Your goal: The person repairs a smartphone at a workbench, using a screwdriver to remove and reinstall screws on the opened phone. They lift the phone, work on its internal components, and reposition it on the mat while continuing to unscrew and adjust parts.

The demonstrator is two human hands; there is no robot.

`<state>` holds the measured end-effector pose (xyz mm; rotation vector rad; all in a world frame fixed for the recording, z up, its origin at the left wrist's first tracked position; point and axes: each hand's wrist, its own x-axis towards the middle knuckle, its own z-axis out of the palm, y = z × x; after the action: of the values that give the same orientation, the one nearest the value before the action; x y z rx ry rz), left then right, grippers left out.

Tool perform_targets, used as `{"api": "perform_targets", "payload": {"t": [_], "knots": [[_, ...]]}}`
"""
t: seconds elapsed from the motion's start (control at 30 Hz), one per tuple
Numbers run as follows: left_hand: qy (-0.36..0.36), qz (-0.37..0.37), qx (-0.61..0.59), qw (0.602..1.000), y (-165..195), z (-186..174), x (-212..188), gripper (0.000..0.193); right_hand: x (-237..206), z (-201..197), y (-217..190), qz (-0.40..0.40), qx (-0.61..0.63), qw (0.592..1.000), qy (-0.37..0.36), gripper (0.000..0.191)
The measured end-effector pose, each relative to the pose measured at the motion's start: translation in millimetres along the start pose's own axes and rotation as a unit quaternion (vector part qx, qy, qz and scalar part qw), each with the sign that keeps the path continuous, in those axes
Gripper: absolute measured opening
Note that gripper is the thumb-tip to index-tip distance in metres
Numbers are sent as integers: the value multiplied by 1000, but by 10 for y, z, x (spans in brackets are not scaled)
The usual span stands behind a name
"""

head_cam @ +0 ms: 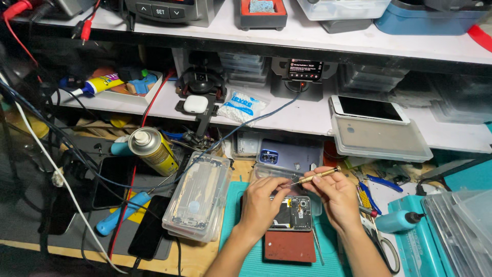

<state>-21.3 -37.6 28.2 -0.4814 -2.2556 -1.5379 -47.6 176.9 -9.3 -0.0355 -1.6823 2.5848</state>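
Item: opened smartphone [293, 213], back cover off, circuitry and camera module exposed; flat on teal work mat [241, 205] at desk centre, just above reddish-brown pad [289, 246].
Left hand [261, 202]: grip pressed down on phone's left edge, fingers curled over frame, steadying.
Right hand [335, 192]: grip closed on brass precision screwdriver [313, 177], tip angled toward phone's top edge.
Handling, est.: light, stiff, thin; internals fragile (flex cables, tiny screws likely). Best held by outer frame edges, not board.
Nearby: clear plastic cases w/ phone housings [197, 197] to left, yellow spray can [154, 149], teal squeeze bottle [402, 221] to right.
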Motion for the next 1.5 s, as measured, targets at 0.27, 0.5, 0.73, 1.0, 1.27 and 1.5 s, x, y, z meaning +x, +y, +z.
{"api": "perform_targets", "payload": {"t": [0.27, 0.5, 0.73, 1.0, 1.27, 1.5], "knots": [[10, 17, 33, 999, -19, 15, 19, 9, -8, 25, -26, 3, -11, 1000, 7, 23], [10, 53, 154, 987, -181, 30, 52, 6, -3, 25, -31, -7, -15, 1000, 13, 24], [-17, 23, 93, 995, -127, -5, 72, 28, -39, 59, -50, -18, -24, 999, 12, 24], [-14, 21, 21, 999, 48, -15, 51, 22, -148, 147, -152, -55, -88, 995, 2, 22], [-3, 17, 8, 1000, 39, -6, 41, 15, -185, 197, -190, -68, -97, 993, -11, 21], [8, 59, 39, 997, -18, 5, 28, 9, -202, 192, -188, -87, -83, 993, -14, 22]]}}
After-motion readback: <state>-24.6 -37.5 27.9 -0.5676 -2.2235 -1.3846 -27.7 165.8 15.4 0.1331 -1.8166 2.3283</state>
